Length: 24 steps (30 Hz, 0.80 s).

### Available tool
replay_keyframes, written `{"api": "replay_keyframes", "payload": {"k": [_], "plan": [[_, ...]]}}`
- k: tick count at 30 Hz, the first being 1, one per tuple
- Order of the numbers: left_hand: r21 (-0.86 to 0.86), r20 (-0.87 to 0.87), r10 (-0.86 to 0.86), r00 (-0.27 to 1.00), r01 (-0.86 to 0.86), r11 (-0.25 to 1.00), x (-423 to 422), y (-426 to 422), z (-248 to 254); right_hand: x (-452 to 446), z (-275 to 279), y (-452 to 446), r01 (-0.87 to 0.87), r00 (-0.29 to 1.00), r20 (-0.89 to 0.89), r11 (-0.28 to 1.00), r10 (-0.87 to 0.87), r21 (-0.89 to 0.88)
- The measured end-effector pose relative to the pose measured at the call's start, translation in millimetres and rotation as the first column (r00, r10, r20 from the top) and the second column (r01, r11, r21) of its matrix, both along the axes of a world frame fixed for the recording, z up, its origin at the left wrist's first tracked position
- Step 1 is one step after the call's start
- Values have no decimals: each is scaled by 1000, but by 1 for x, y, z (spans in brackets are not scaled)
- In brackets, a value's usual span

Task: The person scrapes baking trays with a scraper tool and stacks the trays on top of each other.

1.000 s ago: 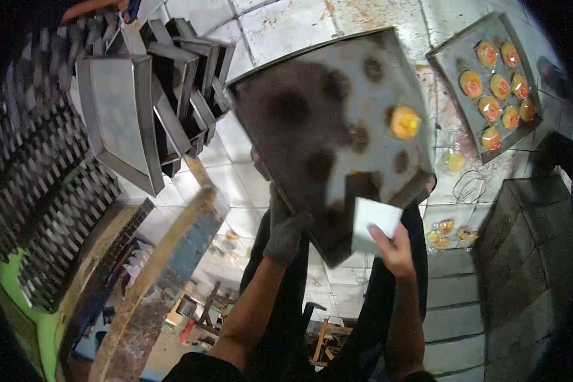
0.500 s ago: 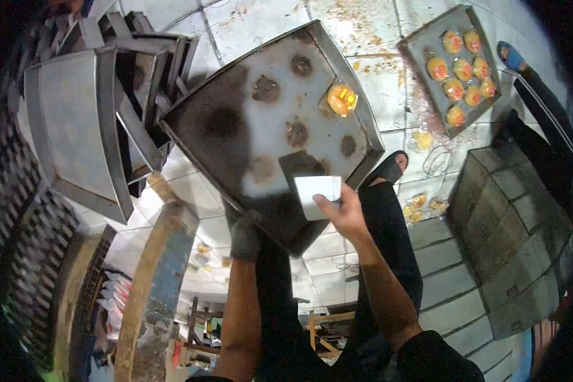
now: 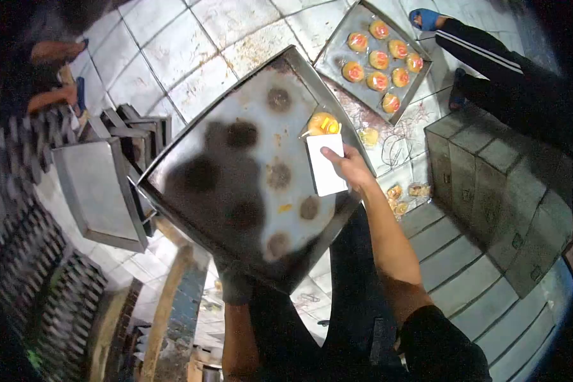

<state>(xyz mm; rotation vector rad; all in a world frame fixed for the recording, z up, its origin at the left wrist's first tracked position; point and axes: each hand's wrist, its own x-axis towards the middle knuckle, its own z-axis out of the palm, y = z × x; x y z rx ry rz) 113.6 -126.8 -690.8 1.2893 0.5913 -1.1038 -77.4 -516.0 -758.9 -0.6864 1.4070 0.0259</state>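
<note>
My left hand (image 3: 237,284), in a dark grey glove, grips the near left edge of a large, stained metal baking tray (image 3: 297,239); its fingers are partly hidden under the rim. Over the tray's right side, my right hand (image 3: 352,167) pinches a flat white rectangular scraper (image 3: 328,175), thumb on top. A single round bun (image 3: 321,122) with a yellow mark, seemingly in clear wrap, sits by the tray's upper right wall. The scraper's far edge overlaps the bun's near side in this view; I cannot tell whether they touch. Dark round stains spot the tray.
A second tray (image 3: 414,95) holds several wrapped buns on the tiled floor. Stacked empty trays (image 3: 95,191) stand at left. Grey metal boxes (image 3: 477,184) are at right. Another person's leg (image 3: 477,48) is at upper right, and a person's bare feet (image 3: 54,95) are at upper left.
My right hand has carried the scraper up and right across the tray, from the near side to beside the bun. My left hand still holds the tray edge. The whole view has shifted.
</note>
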Motion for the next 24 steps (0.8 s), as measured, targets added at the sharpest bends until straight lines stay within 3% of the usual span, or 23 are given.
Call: {"api": "replay_keyframes", "payload": {"k": [3,5,6,8,10,11,13,14,15,18,20,22,23,24], "plan": [[-18,50,-36,998,37,999,3,-60,74,-13,57,-7,4,1000,6,993,-3,-119],[-23,82,-1,997,3,1000,3,-76,124,-23,137,-14,-55,998,17,974,60,-219],[-14,147,-204,968,208,978,5,-58,128,-36,168,-16,-128,992,-20,955,127,-268],[-16,248,-384,889,400,916,5,-66,166,-66,252,-24,-222,975,-91,905,202,-363],[-177,212,-57,976,96,979,2,-106,222,-97,355,-29,-259,962,-200,845,184,-468],[-212,244,-32,969,85,974,7,-118,254,-117,399,-28,-279,949,-277,806,149,-522],[-204,307,-71,949,138,969,11,-120,321,-174,460,-29,-114,990,-140,749,29,-652],[-243,308,-47,950,126,962,13,-109,347,-203,491,-30,-109,978,-203,727,-42,-678],[-141,558,-145,817,266,954,10,-121,402,-231,518,-32,-103,959,-258,703,-118,-704],[-243,502,-68,862,216,946,32,-89,411,-320,558,-42,42,942,-129,492,-309,-869],[-149,554,-68,830,178,973,46,-63,401,-356,581,-40,124,928,-35,397,-371,-909],[-85,404,46,914,-13,996,66,-46,388,-395,585,-44,-12,874,-201,394,-443,-919],[-288,531,96,842,73,955,48,-71,421,-411,578,-48,50,915,-82,311,-396,-949],[-302,447,111,888,33,953,27,-86,463,-430,572,-53,-99,860,-256,346,-442,-933]]}}
